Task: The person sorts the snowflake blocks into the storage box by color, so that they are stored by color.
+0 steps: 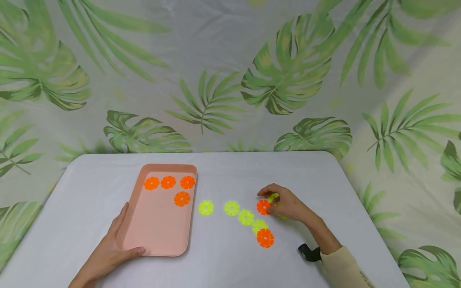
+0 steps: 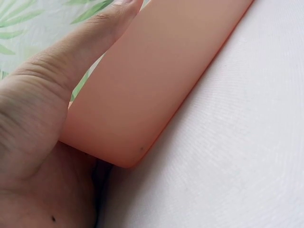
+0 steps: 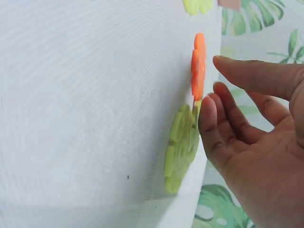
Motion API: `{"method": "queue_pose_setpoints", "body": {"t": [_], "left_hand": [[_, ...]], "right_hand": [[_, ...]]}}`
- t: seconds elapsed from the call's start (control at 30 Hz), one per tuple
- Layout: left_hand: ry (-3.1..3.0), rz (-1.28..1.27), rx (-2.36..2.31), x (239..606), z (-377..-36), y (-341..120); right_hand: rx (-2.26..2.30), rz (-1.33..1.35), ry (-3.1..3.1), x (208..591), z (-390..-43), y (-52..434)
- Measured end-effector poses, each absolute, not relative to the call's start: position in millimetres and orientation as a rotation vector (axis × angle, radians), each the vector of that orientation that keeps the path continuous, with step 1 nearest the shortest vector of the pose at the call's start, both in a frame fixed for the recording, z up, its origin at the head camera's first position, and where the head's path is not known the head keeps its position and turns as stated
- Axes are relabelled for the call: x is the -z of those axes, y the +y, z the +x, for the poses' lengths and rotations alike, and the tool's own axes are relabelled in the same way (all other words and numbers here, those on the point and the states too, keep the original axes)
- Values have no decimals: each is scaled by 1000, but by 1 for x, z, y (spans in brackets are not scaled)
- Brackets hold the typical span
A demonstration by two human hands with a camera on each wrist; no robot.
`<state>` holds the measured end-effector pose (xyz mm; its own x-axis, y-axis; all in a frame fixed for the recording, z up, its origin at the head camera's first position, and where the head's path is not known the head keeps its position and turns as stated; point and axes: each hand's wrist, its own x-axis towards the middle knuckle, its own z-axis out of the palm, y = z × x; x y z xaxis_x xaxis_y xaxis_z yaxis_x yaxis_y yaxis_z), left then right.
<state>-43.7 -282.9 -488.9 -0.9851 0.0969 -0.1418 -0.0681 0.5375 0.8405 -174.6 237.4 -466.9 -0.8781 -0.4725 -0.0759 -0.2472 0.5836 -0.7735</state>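
Note:
My left hand (image 1: 109, 250) holds a pink tray (image 1: 156, 224) by its near left corner, fingers along the left side and thumb at the front rim. In the left wrist view the thumb lies against the tray's wall (image 2: 156, 61). Four-sided and shallow, the tray carries several orange notched plastic discs (image 1: 167, 182) at its far end. My right hand (image 1: 289, 205) hovers close over an orange disc (image 1: 264, 207) and yellow-green discs (image 3: 180, 147) that it partly hides. Its thumb and fingers are apart, with nothing between them in the right wrist view.
Between tray and right hand lie several yellow-green discs (image 1: 232, 208) on the white table (image 1: 223, 264). Another orange disc (image 1: 265, 238) overlaps one of them near the front. A black wrist strap (image 1: 309, 253) sits at the right sleeve. A leaf-patterned cloth (image 1: 216, 60) hangs behind.

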Motion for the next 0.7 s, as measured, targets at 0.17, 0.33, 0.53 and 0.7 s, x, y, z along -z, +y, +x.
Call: {"method": "queue_pose_setpoints", "body": {"t": [0.17, 0.33, 0.53, 0.7], "left_hand": [[2623, 27, -1414, 489, -43, -283], [2614, 28, -1430, 490, -43, -283], [2596, 17, -1442, 490, -45, -282], [2586, 9, -1447, 490, -45, -282]], "right_hand": [[1124, -596, 2535, 467, -174, 240], [1042, -619, 2551, 468, -174, 240], [1002, -631, 2556, 468, -176, 240], [985, -631, 2568, 469, -177, 241]]}}
